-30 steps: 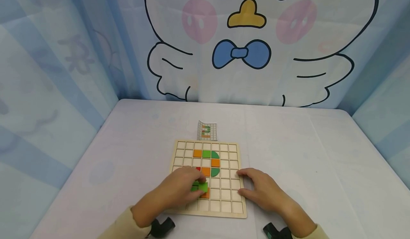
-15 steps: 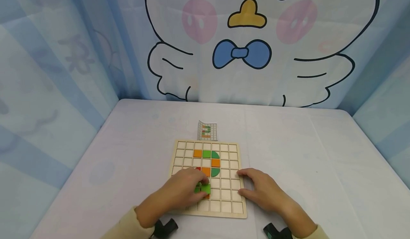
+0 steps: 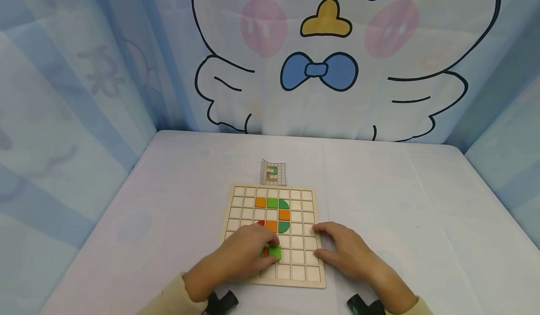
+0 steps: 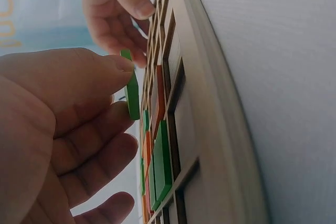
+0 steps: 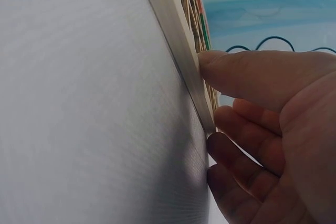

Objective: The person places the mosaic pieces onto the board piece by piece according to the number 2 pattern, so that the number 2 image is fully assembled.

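Observation:
My left hand (image 3: 245,253) pinches a green square tile (image 3: 275,252) between thumb and fingers, just above the wooden grid board (image 3: 297,257). The left wrist view shows the tile (image 4: 132,85) standing on edge in the grip, apart from the board, with the other fingers loosely bent. Orange tiles (image 3: 272,226), green tiles (image 3: 272,203) and dark green quarter-round tiles (image 3: 284,227) lie in cells; a red tile (image 3: 261,222) is partly hidden by my left hand. My right hand (image 3: 348,249) touches the board's right rim with thumb and fingertips, fingers relaxed and spread.
A small pattern card (image 3: 273,173) with a printed grid lies behind the board. White cloth covers the table (image 3: 401,202). Black wrist devices (image 3: 222,302) show below both hands. A printed curtain (image 3: 316,108) stands beyond the table.
My left hand has moved slightly right and nearer to me with the green tile, which now covers part of the orange tile area below. The right hand stays put.

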Motion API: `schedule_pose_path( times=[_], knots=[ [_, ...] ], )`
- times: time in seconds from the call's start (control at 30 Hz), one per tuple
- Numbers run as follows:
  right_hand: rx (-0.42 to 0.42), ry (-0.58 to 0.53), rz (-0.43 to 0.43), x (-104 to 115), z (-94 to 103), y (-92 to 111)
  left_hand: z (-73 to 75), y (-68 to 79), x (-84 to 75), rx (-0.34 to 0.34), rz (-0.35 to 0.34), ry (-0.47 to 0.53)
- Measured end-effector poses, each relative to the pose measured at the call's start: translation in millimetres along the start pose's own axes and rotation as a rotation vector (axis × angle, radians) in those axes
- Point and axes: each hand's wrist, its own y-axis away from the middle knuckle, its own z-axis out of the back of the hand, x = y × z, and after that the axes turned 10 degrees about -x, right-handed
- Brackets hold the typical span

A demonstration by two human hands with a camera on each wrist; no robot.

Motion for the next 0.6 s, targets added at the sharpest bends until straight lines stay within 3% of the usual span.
schedule_pose_path(
  times=[0.6],
  knots=[
    [-0.008, -0.004, 0.007, -1.7, -1.0, 0.6, -10.2, -5.7, -5.9, 0.015, -0.047, -0.021]
  ],
)
